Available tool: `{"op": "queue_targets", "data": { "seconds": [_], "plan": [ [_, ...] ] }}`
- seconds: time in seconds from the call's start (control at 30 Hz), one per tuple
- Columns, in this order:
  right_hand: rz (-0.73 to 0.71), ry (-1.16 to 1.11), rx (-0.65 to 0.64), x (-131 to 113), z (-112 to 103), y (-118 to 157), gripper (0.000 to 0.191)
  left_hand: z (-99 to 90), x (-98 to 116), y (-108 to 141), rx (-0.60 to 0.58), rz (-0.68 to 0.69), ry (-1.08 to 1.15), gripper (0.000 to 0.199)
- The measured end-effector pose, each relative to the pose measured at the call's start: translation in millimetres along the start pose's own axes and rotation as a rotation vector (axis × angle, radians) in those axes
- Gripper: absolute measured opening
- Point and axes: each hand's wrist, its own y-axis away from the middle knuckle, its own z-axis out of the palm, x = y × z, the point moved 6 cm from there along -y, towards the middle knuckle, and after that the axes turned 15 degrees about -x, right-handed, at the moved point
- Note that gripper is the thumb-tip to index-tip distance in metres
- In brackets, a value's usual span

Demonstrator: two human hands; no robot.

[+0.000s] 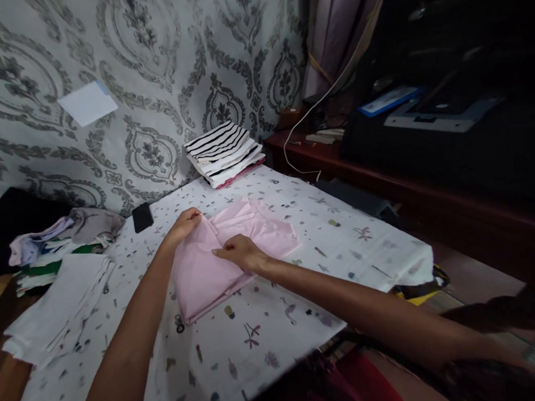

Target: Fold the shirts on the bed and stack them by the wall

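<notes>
A pink garment (207,265), partly folded over itself, lies on a white printed cloth (269,325) covering the table. My left hand (186,225) pinches the garment at its far left corner, fingers closed on the fabric. Curled fingers of my right hand (243,252) rest on the middle of the garment by a fold edge, the thumb pointing left. Exactly how much fabric they grip is partly hidden. Creased pink cloth spreads beyond and to the right of that hand.
Behind the garment, a stack of folded striped clothes (226,151) stands near the patterned wall. A black phone (142,217) lies at the back left. Loose clothes (60,243) and a white garment (64,305) fill the left side. A dark red desk (387,177) borders the right.
</notes>
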Motion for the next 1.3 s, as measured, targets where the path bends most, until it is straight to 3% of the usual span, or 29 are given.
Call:
{"op": "queue_targets", "data": {
  "seconds": [0.13,0.2,0.33,0.5,0.67,0.8,0.97,1.17,1.3],
  "plan": [
    [-0.16,0.113,-0.003,-6,3,-3,0.012,-1.0,-4,-1,0.022,-0.01,0.011,0.017],
    [-0.191,0.122,-0.014,-3,4,-1,0.027,1.1,-6,-4,0.011,-0.019,0.01,0.017],
    [-0.095,0.194,-0.023,5,-2,1,0.041,6.3,-7,-11,-0.017,-0.031,-0.005,0.015],
    [0.058,0.327,0.036,0,-20,-4,0.033,7.9,-1,-13,-0.024,-0.03,-0.026,0.011],
    [0.137,0.422,0.094,-16,-29,-31,0.026,4.5,1,-4,-0.013,-0.04,-0.022,0.014],
    [0.152,0.438,0.096,-19,-25,-51,0.018,4.7,2,-1,0.017,-0.041,-0.051,0.014],
    [0.138,0.437,0.086,-16,-23,-54,0.014,8.8,2,-4,0.137,-0.078,-0.123,0.011],
    [0.144,0.464,0.098,-10,-23,-52,0.015,2.3,2,35,0.295,-0.053,-0.197,0.016],
    [0.144,0.472,0.095,-9,-22,-55,0.016,19.1,6,68,0.137,0.142,-0.243,0.022]
  ]
}}
